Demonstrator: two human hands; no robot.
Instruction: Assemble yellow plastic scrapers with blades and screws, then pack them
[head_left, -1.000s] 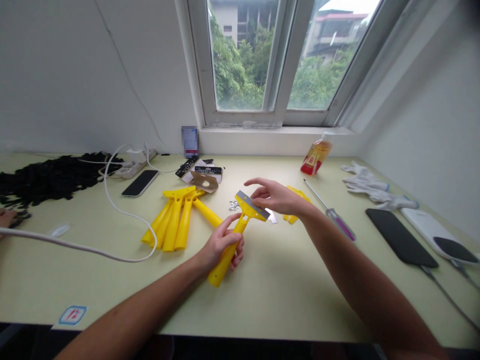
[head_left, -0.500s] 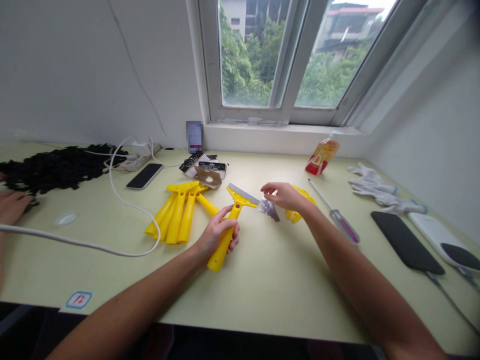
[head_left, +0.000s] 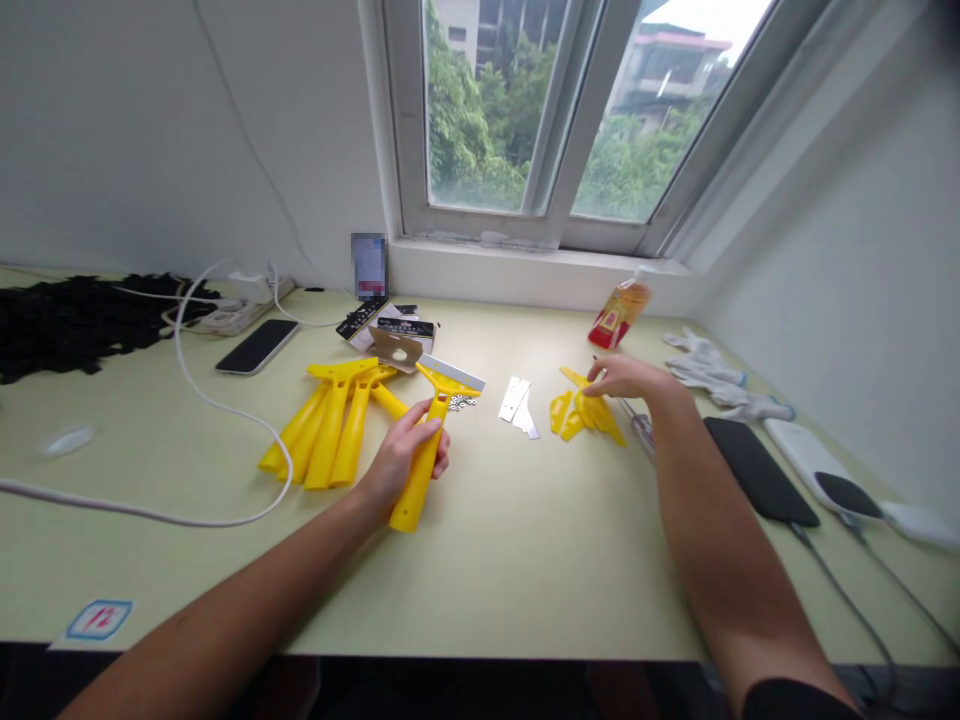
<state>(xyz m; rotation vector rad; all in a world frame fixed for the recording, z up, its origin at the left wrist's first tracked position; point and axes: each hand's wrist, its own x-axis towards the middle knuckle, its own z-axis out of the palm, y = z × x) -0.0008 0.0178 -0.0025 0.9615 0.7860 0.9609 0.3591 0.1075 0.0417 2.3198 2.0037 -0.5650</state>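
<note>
My left hand (head_left: 409,450) is wrapped around the handle of a yellow scraper (head_left: 421,475), which points up and away with a metal blade (head_left: 454,372) lying along its head. At the right, my right hand (head_left: 634,378) is over a small pile of flat yellow plastic pieces (head_left: 574,415), its fingertips pinched at one piece. Between the hands lie loose metal blades (head_left: 515,398). Small nuts (head_left: 461,402) are scattered just beyond the scraper's neck. Several more yellow scraper handles (head_left: 334,430) lie bunched left of my left hand.
A screwdriver (head_left: 641,432) lies partly hidden behind my right forearm. Opened cartons (head_left: 394,348), a phone (head_left: 259,347), a bottle (head_left: 619,312), gloves (head_left: 712,375) and a black power bank (head_left: 757,470) stand around. A white cable (head_left: 247,412) loops across the left; black strips (head_left: 90,325) are heaped far left.
My right hand has moved from above the loose blades to the yellow plastic pieces. The left hand still holds the scraper. A co-worker's hand at the far left has gone out of view.
</note>
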